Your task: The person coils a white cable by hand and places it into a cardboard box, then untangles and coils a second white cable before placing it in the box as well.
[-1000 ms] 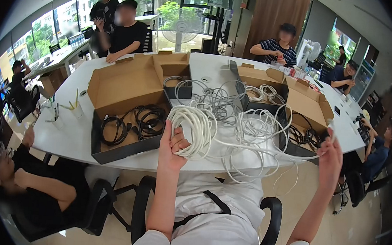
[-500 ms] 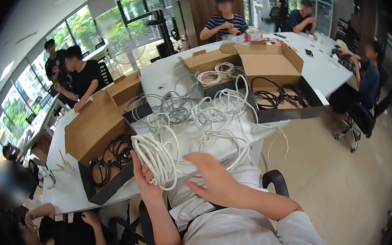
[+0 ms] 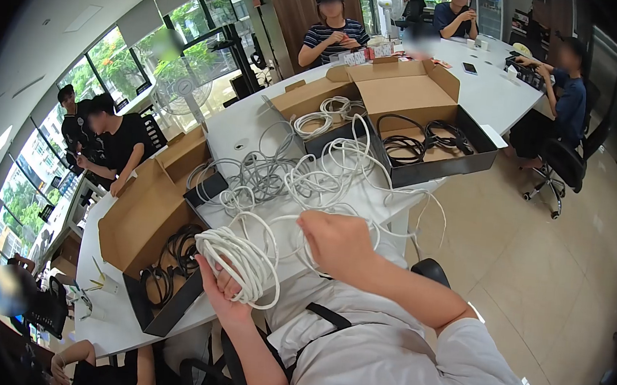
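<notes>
My left hand [image 3: 220,292] is wrapped round a thick coil of white cable [image 3: 238,261], with many loops bunched above the palm. My right hand [image 3: 339,248] is closed in a pinch to the right of the coil. A strand of the same white cable runs from the coil to its fingertips. Behind both hands, a loose tangle of white cable [image 3: 332,176] spreads over the white table [image 3: 230,123], with grey cable [image 3: 259,170] heaped to its left. One white cable end hangs past the table's right edge.
Left of my hands stands an open cardboard box [image 3: 134,210] with black cables [image 3: 170,265]. Another open box [image 3: 442,171] with black cables is at the back right, beside one with coiled white cables [image 3: 314,125]. Several people sit or stand around. An office chair [image 3: 564,167] is at right.
My right hand has gone from spread fingers to a closed pinch on the white cable strand. The coil in my left hand appears slightly lower and further left as the view shifted.
</notes>
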Action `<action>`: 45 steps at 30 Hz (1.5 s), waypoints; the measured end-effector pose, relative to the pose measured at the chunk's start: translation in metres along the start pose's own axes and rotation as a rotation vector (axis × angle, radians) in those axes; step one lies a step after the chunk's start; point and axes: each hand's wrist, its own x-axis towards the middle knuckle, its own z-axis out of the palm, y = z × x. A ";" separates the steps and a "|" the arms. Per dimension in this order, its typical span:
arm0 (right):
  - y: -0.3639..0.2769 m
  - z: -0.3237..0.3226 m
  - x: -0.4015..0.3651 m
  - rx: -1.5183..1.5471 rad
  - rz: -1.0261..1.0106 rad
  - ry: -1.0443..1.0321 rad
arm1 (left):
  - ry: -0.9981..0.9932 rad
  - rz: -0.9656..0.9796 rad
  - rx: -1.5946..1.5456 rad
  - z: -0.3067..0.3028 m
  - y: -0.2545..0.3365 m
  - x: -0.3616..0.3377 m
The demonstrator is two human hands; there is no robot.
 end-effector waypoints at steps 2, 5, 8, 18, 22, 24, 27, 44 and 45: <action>0.009 -0.017 0.010 -0.001 0.061 -0.184 | 0.016 0.065 0.083 0.000 0.009 -0.001; 0.031 -0.042 0.029 0.221 0.176 -0.539 | 0.010 0.121 0.137 0.005 0.020 -0.004; 0.039 -0.064 0.049 0.471 0.267 -0.840 | -0.061 0.112 0.213 0.011 0.022 -0.006; -0.027 -0.061 0.020 1.207 0.519 -0.822 | 0.240 0.631 0.980 0.013 -0.026 0.013; -0.027 -0.042 0.026 0.820 0.262 -0.676 | 0.319 0.647 0.937 0.012 -0.035 0.016; -0.018 -0.030 0.022 0.883 0.221 -0.575 | 0.254 0.562 0.888 0.003 -0.031 0.012; -0.015 -0.028 0.028 0.328 0.022 -0.418 | 0.214 0.482 0.914 0.008 -0.041 0.010; -0.006 -0.024 0.049 0.118 -0.038 -0.534 | 0.269 0.284 1.041 0.012 -0.066 0.013; -0.006 -0.022 0.046 0.061 -0.062 -0.500 | 0.303 0.295 1.030 0.008 -0.066 0.014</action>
